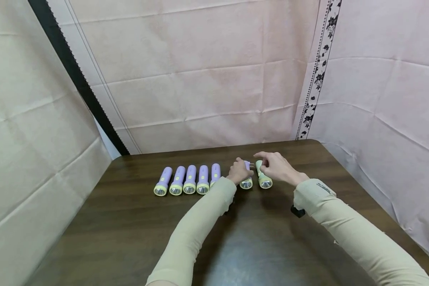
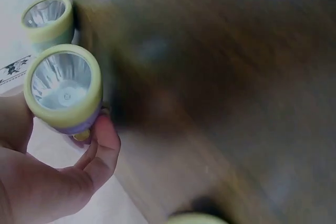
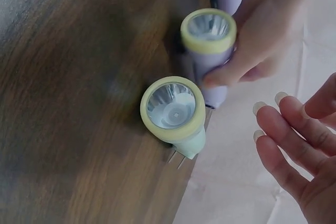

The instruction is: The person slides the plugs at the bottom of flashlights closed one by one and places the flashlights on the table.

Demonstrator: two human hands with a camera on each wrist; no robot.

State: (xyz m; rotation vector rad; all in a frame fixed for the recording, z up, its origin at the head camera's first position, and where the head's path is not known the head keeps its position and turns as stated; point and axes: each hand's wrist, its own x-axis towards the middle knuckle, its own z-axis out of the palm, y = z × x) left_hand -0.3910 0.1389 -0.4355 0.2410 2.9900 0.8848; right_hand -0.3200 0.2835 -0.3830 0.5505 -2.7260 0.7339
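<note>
My left hand (image 1: 238, 171) grips a purple flashlight (image 1: 246, 184) with a pale yellow rim, thumb on one side and fingers on the other. In the left wrist view the lens of this purple flashlight (image 2: 64, 85) faces the camera. To its right lies a mint-green flashlight (image 1: 264, 180) with a yellow rim. Two metal prongs stick out from the green flashlight (image 3: 190, 142) in the right wrist view. My right hand (image 1: 278, 167) hovers beside the green flashlight, fingers loosely bent and holding nothing.
Several purple flashlights (image 1: 178, 179) lie in a row left of my left hand, lenses toward me. All rest on a dark brown wooden table (image 1: 128, 230). Pale cloth (image 1: 200, 99) hangs behind the table's far edge and along both sides.
</note>
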